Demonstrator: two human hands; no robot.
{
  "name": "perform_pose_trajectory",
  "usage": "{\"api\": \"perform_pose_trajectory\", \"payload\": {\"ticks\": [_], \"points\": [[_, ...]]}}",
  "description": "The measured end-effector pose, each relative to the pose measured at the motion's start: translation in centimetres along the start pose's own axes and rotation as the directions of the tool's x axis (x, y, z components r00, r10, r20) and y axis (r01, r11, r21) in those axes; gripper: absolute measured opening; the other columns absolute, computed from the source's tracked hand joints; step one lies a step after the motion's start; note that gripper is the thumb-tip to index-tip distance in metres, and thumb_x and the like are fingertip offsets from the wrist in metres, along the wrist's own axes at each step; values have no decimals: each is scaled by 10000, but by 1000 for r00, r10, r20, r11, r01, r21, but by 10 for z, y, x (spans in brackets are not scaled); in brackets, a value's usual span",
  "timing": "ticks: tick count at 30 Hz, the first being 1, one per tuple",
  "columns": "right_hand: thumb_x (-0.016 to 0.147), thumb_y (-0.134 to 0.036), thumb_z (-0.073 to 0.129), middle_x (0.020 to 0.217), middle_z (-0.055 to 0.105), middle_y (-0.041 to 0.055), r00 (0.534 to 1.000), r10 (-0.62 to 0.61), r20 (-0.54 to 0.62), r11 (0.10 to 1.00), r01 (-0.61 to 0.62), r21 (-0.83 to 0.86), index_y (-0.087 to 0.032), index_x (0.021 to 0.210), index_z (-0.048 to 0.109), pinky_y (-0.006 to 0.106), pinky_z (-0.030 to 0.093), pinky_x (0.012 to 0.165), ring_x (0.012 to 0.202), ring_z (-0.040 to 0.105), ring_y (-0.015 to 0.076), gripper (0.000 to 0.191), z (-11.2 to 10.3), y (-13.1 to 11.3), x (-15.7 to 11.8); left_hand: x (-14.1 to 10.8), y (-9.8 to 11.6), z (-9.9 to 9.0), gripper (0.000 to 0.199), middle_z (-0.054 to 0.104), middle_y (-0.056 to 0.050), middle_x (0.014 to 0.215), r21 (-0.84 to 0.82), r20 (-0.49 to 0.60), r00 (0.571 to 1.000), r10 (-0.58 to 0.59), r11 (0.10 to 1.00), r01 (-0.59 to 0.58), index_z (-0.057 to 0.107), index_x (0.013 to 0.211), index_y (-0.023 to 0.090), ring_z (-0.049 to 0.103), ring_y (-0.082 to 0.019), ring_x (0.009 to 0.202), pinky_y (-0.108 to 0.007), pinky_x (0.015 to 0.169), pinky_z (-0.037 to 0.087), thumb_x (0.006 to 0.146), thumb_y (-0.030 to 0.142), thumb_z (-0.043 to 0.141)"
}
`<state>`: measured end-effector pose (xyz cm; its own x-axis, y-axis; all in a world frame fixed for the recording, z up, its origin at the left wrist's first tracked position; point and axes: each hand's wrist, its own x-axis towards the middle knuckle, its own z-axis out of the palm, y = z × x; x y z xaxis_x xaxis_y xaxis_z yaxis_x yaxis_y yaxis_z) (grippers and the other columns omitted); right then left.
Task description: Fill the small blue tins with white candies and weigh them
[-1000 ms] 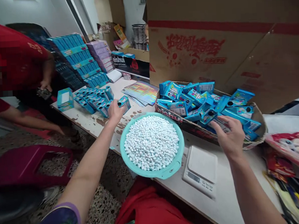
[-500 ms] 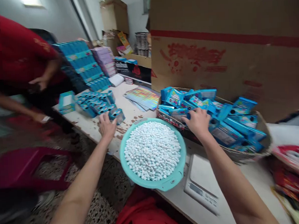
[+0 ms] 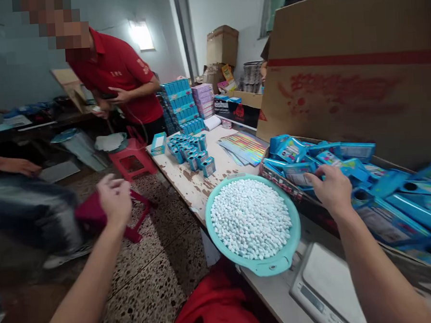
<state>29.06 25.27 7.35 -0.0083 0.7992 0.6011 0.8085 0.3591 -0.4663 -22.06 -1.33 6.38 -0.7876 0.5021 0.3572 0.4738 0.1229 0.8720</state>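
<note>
My left hand [image 3: 115, 200] hangs in the air off the table's left side, fingers loosely bent and apart, with nothing visible in it. Above the near edge of a carton [image 3: 292, 189] full of blue boxes is my right hand [image 3: 332, 191]; its thumb and fingers are apart and hold nothing I can see. Blue printed boxes [image 3: 290, 149] with round holes lie jumbled under and around it. Between my hands, a turquoise basin [image 3: 213, 229] full of small white pellets [image 3: 250, 217] sits at the table's near edge.
A white scale [image 3: 326, 281] lies right of the basin. Small blue boxes [image 3: 208, 166] stand in rows on the worn table [image 3: 187, 182], near shiny printed sheets [image 3: 243, 148]. A person in red [image 3: 124, 74] stands beyond red stools [image 3: 132, 161]. Another person's hand [image 3: 22, 167] shows at left.
My left hand has moved left, away from the small blue boxes and off the table. My right hand stays over the carton. The view has swung left, showing more of the people.
</note>
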Motion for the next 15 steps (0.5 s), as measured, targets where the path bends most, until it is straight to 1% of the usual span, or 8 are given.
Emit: {"api": "perform_pose_trajectory", "payload": {"ticks": [1, 3, 4, 6, 8, 10, 12, 15], "points": [[717, -558, 625, 715, 551, 41, 998, 58, -39, 996, -55, 64, -230, 616, 493, 425, 414, 714, 728, 521, 229, 368, -10, 1, 0, -18, 10, 30, 501, 607, -24, 1050, 24, -38, 999, 33, 999, -32, 418, 1272, 256, 604, -201, 855, -403, 804, 512, 821, 400, 581], [668, -520, 699, 778, 584, 34, 971, 208, -119, 952, -173, 252, -224, 721, 540, 384, 452, 710, 722, 551, 202, 340, -33, 3, -8, -61, 35, 87, 439, 639, -46, 1046, -17, 130, 979, 156, 988, -155, 517, 1204, 219, 623, -192, 858, -371, 805, 531, 804, 376, 610], [641, -495, 738, 812, 599, 30, 949, 287, -130, 901, -221, 373, -221, 809, 563, 360, 468, 699, 727, 569, 191, 366, -46, 4, -17, -83, 49, 110, 413, 648, -59, 1075, -62, 199, 955, 218, 976, -210, 536, 1198, 214, 632, -191, 872, -355, 796, 536, 820, 369, 601], [607, -462, 787, 865, 619, 17, 910, 412, -56, 731, -292, 617, -226, 1026, 558, 317, 495, 657, 743, 605, 175, 532, -68, 4, -45, -124, 82, 142, 376, 658, -68, 1095, -197, 302, 890, 343, 935, -294, 557, 1193, 225, 644, -188, 883, -335, 784, 543, 836, 334, 604], [627, -462, 787, 901, 640, 10, 887, 448, 109, 525, -360, 771, -252, 1179, 510, 311, 522, 639, 775, 637, 177, 652, -84, 1, -80, -156, 116, 157, 349, 657, -68, 1116, -365, 390, 799, 457, 874, -322, 580, 1170, 248, 646, -190, 916, -324, 791, 543, 826, 277, 631], [668, -460, 772, 983, 668, 26, 869, 432, 242, 372, -416, 830, -276, 1206, 512, 340, 552, 677, 840, 661, 191, 625, -92, -4, -116, -178, 147, 165, 360, 647, -70, 1147, -507, 476, 697, 537, 815, -282, 599, 1162, 273, 637, -194, 957, -314, 795, 539, 809, 227, 652], [694, -453, 765, 1089, 675, 43, 860, 415, 297, 278, -430, 859, -285, 1170, 546, 375, 566, 752, 921, 668, 203, 550, -95, -10, -146, -195, 172, 170, 423, 632, -73, 1179, -590, 562, 605, 564, 786, -186, 606, 1189, 292, 624, -199, 989, -302, 790, 531, 782, 206, 680], [708, -439, 767, 1164, 664, 50, 833, 423, 358, 147, -453, 879, -276, 1120, 580, 379, 560, 820, 974, 663, 199, 481, -95, -16, -178, -215, 196, 174, 519, 600, -86, 1245, -614, 701, 480, 527, 789, 31, 607, 1235, 297, 606, -208, 1026, -282, 783, 520, 738, 213, 729]]}}
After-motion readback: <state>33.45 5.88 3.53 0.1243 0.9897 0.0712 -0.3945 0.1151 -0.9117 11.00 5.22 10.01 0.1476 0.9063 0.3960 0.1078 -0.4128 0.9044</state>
